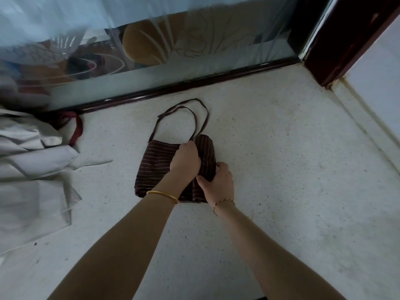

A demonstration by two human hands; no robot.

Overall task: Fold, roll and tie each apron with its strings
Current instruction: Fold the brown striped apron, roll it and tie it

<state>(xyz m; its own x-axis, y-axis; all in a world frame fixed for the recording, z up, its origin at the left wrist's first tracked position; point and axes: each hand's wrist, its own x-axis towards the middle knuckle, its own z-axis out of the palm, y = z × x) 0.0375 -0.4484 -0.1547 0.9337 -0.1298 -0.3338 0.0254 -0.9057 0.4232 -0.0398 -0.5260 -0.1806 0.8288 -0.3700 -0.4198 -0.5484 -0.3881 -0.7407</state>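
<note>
A dark brown apron with thin pale stripes (155,163) lies folded on the speckled floor. Its right side is rolled up into a thick roll (206,154). My left hand (186,161) presses on the roll's left edge, fingers curled over it. My right hand (217,182) grips the near end of the roll from the right. The apron's thin brown strings (195,109) lie in a loop on the floor beyond it.
A heap of pale grey cloth (32,169) lies at the left, with a dark red strap (78,128) poking out behind it. A glass panel in a dark wooden frame (194,81) runs along the far side; a white wall (378,87) stands at the right.
</note>
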